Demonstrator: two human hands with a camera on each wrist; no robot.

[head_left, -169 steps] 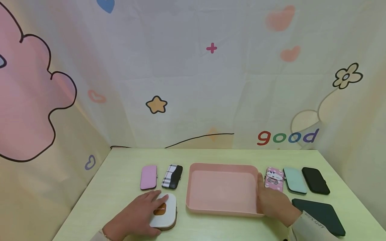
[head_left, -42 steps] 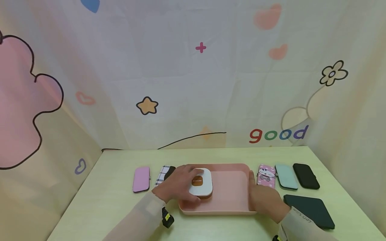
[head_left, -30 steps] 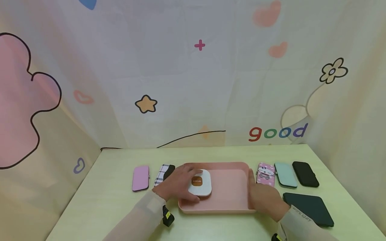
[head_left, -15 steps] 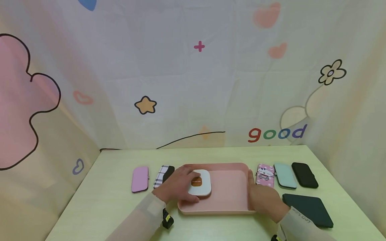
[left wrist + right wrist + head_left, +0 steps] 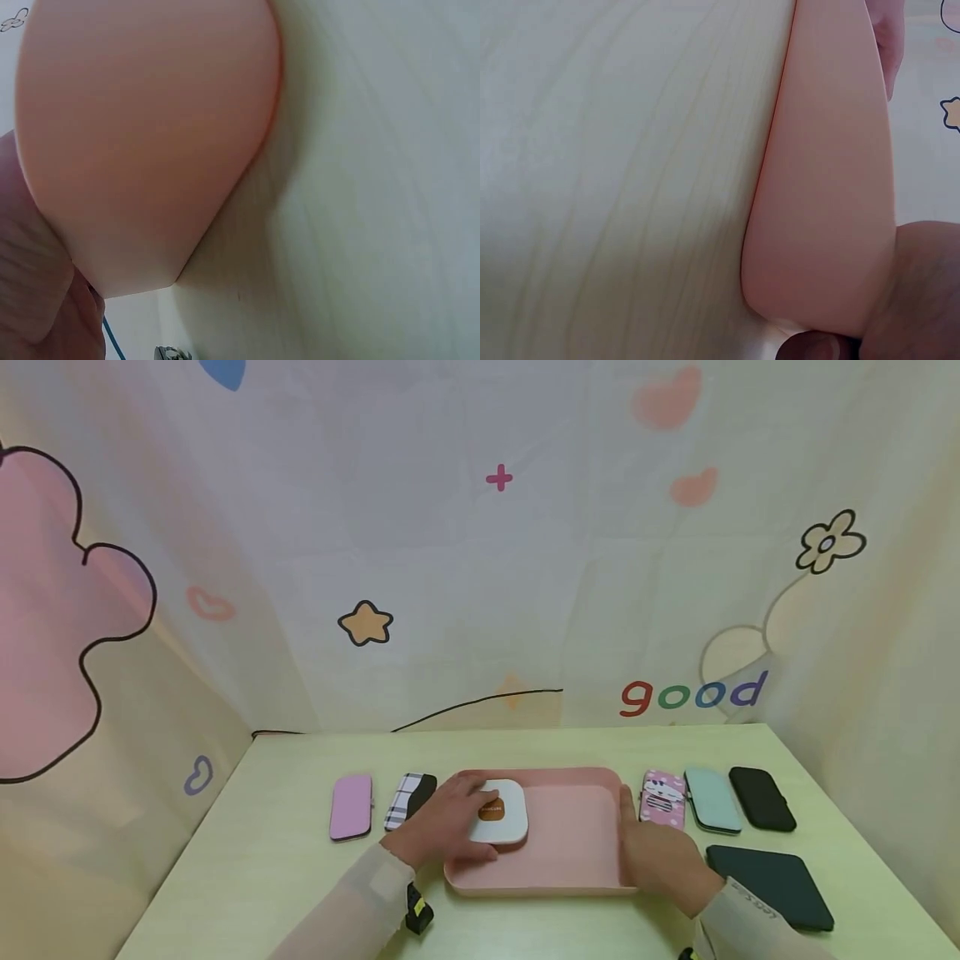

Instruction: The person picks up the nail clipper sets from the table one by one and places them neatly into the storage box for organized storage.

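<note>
A white square case (image 5: 512, 814) with a brown label lies in the left part of a shallow pink tray (image 5: 573, 827). My left hand (image 5: 444, 822) holds it from the left, fingers over its top and far side, thumb at its near side. My right hand (image 5: 663, 860) grips the tray's right end, one finger along the rim. In the right wrist view the tray's outer wall (image 5: 825, 180) fills the middle, with the right hand (image 5: 922, 292) against its rim. The left wrist view shows the tray's other outer wall (image 5: 142, 135) and part of the left hand (image 5: 34, 262).
Left of the tray lie a pink case (image 5: 351, 807) and a plaid-and-black case (image 5: 401, 802), partly behind the left hand. To the right are a cartoon-print pink case (image 5: 663, 797), a mint case (image 5: 712, 800), a black case (image 5: 762, 798) and a larger dark case (image 5: 772, 885).
My left hand has carried the white case from the table left of the tray into it. Over the last half second its fingers shifted slightly on the lid. The right hand stayed at the tray.
</note>
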